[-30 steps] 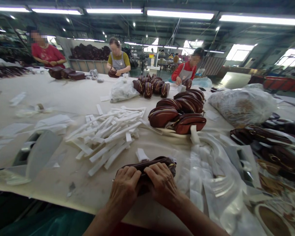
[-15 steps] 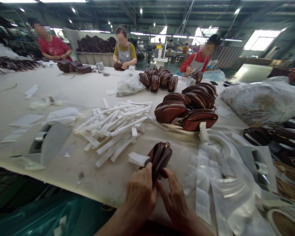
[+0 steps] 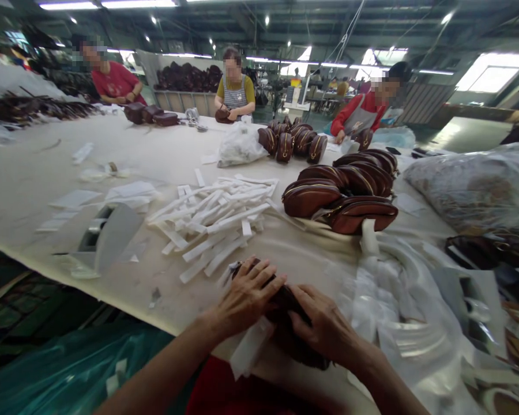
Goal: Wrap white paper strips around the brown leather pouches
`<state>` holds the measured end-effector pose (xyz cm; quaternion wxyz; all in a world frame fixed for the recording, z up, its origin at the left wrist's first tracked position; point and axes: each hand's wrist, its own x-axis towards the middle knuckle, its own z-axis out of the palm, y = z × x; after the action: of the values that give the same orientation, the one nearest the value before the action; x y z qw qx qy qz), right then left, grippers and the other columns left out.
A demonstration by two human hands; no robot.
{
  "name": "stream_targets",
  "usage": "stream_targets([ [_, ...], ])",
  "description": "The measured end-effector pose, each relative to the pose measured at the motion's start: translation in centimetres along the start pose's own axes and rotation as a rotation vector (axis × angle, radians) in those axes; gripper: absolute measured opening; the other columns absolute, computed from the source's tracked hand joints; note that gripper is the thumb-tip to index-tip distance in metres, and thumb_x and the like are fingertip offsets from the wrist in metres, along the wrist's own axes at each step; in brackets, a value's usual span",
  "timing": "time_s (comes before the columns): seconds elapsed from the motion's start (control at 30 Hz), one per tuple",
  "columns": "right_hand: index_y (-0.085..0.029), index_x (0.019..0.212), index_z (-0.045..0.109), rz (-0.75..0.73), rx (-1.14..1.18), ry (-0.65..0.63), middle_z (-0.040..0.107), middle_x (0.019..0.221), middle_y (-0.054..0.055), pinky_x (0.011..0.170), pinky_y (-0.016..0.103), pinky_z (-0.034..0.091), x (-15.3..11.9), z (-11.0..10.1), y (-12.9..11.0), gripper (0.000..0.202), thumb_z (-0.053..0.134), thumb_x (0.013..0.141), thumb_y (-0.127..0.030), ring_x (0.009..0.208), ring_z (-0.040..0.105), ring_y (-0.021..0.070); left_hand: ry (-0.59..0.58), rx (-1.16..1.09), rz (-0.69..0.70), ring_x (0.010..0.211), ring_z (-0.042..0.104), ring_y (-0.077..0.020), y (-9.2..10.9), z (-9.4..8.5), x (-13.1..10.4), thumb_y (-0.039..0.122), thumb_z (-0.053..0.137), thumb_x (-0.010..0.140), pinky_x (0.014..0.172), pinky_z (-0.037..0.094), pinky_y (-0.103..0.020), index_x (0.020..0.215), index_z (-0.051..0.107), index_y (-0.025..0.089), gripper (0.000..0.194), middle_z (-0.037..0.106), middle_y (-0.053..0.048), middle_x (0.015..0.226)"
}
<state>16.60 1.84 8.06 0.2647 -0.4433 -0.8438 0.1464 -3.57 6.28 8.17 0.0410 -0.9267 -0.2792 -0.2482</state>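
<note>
A dark brown leather bag (image 3: 292,337) lies at the table's near edge under both hands. Across its upper left part rests my left hand (image 3: 251,291), fingers slightly spread over the leather. My right hand (image 3: 322,320) grips the bag's right side, thumb and fingers bent around it. A white strip (image 3: 251,347) sticks out from the bag below my left hand. Beyond the hands is a heap of white strips (image 3: 220,216). Finished-looking brown bags with gold zippers (image 3: 315,199) stand in rows behind and to the right.
Clear plastic wrap (image 3: 415,323) covers the right side of the table (image 3: 173,147). A large plastic sack (image 3: 480,184) lies at the far right. Tape dispensers stand left (image 3: 96,230) and right (image 3: 471,305). Three people work across the table.
The bag has turned from upright to lying slantwise and has come nearer. My left hand has moved onto its top, and my right hand has shifted right along it. The view has swung slightly left.
</note>
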Motion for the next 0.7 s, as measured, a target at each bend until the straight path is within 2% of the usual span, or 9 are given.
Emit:
stream_targets([
  [0.07, -0.015, 0.115, 0.054, -0.061, -0.067, 0.024, 0.065, 0.092, 0.01, 0.072, 0.034, 0.054, 0.3, 0.0, 0.4, 0.034, 0.047, 0.082, -0.011, 0.082, 0.062, 0.0204, -0.024, 0.044, 0.01, 0.089, 0.055, -0.0226, -1.0, 0.4, -0.1, 0.032, 0.061, 0.084, 0.082, 0.049, -0.039, 0.115, 0.055, 0.016, 0.035, 0.058, -0.008, 0.094],
  [0.17, -0.018, 0.123, 0.053, -0.119, -0.178, 0.167, 0.064, 0.107, 0.012, 0.083, 0.04, 0.053, 0.4, 0.6, 1.3, 0.037, 0.048, 0.087, -0.012, 0.097, 0.061, 0.0228, 0.01, 0.144, -0.086, 0.076, 0.052, -0.0213, -0.5, 0.6, -0.9, 0.033, 0.054, 0.089, 0.066, 0.048, -0.034, 0.117, 0.052, 0.013, 0.035, 0.055, -0.008, 0.085],
  [0.3, -0.023, 0.114, 0.06, -0.192, -0.067, 0.369, 0.063, 0.111, 0.009, 0.094, 0.041, 0.048, 0.3, 1.4, 2.4, 0.031, 0.05, 0.087, -0.012, 0.108, 0.058, 0.0212, 0.004, 0.227, -0.171, 0.083, 0.054, -0.0229, 1.5, 0.5, -1.1, 0.024, 0.044, 0.092, 0.072, 0.046, -0.036, 0.125, 0.046, 0.01, 0.035, 0.056, -0.011, 0.095],
  [0.37, -0.022, 0.109, 0.063, -0.149, 0.094, 0.284, 0.065, 0.106, 0.008, 0.09, 0.035, 0.05, 1.1, 0.7, 2.5, 0.025, 0.052, 0.087, -0.015, 0.101, 0.061, 0.0191, -0.046, 0.204, -0.14, 0.087, 0.054, -0.0227, 1.9, 0.4, -0.5, 0.017, 0.044, 0.091, 0.077, 0.046, -0.036, 0.123, 0.045, 0.008, 0.034, 0.057, -0.012, 0.1],
  [0.47, -0.02, 0.092, 0.067, 0.068, 0.351, -0.056, 0.068, 0.091, 0.005, 0.077, 0.027, 0.051, 4.1, -1.1, 2.5, 0.019, 0.049, 0.09, -0.028, 0.085, 0.063, 0.0162, -0.106, 0.159, -0.128, 0.085, 0.055, -0.0217, 2.0, 0.6, 0.0, 0.014, 0.044, 0.089, 0.076, 0.046, -0.035, 0.119, 0.047, 0.005, 0.031, 0.058, -0.011, 0.098],
  [0.5, -0.02, 0.088, 0.066, 0.171, 0.409, -0.124, 0.067, 0.086, 0.003, 0.075, 0.026, 0.05, 5.7, -1.3, 2.6, 0.02, 0.05, 0.09, -0.031, 0.081, 0.063, 0.0156, -0.109, 0.162, -0.126, 0.084, 0.056, -0.0216, 2.0, 0.7, 0.0, 0.013, 0.044, 0.089, 0.075, 0.047, -0.035, 0.119, 0.046, 0.004, 0.031, 0.059, -0.012, 0.098],
  [0.57, -0.019, 0.083, 0.063, 0.436, 0.541, -0.138, 0.064, 0.076, 0.001, 0.071, 0.026, 0.049, 9.3, -0.7, 3.0, 0.015, 0.057, 0.085, -0.032, 0.075, 0.061, 0.0146, -0.084, 0.191, -0.106, 0.087, 0.057, -0.0224, 1.9, 0.9, -0.2, 0.012, 0.043, 0.089, 0.076, 0.046, -0.036, 0.12, 0.044, 0.002, 0.033, 0.059, -0.014, 0.1],
  [0.63, -0.018, 0.082, 0.058, 0.695, 0.702, -0.093, 0.06, 0.069, -0.001, 0.065, 0.024, 0.048, 13.1, 1.3, 3.6, 0.013, 0.065, 0.078, -0.029, 0.068, 0.06, 0.0133, -0.047, 0.208, -0.097, 0.091, 0.057, -0.0229, 2.0, 1.0, -0.6, 0.012, 0.042, 0.09, 0.079, 0.046, -0.037, 0.121, 0.044, 0.001, 0.033, 0.059, -0.015, 0.102],
  [0.7, -0.019, 0.079, 0.051, 0.838, 0.824, -0.097, 0.055, 0.065, -0.003, 0.056, 0.023, 0.047, 16.4, 3.8, 4.2, 0.017, 0.064, 0.079, -0.028, 0.059, 0.059, 0.0118, -0.024, 0.199, -0.108, 0.093, 0.057, -0.0229, 2.0, 1.0, -0.9, 0.013, 0.041, 0.091, 0.081, 0.046, -0.037, 0.121, 0.045, 0.002, 0.032, 0.059, -0.015, 0.103],
])
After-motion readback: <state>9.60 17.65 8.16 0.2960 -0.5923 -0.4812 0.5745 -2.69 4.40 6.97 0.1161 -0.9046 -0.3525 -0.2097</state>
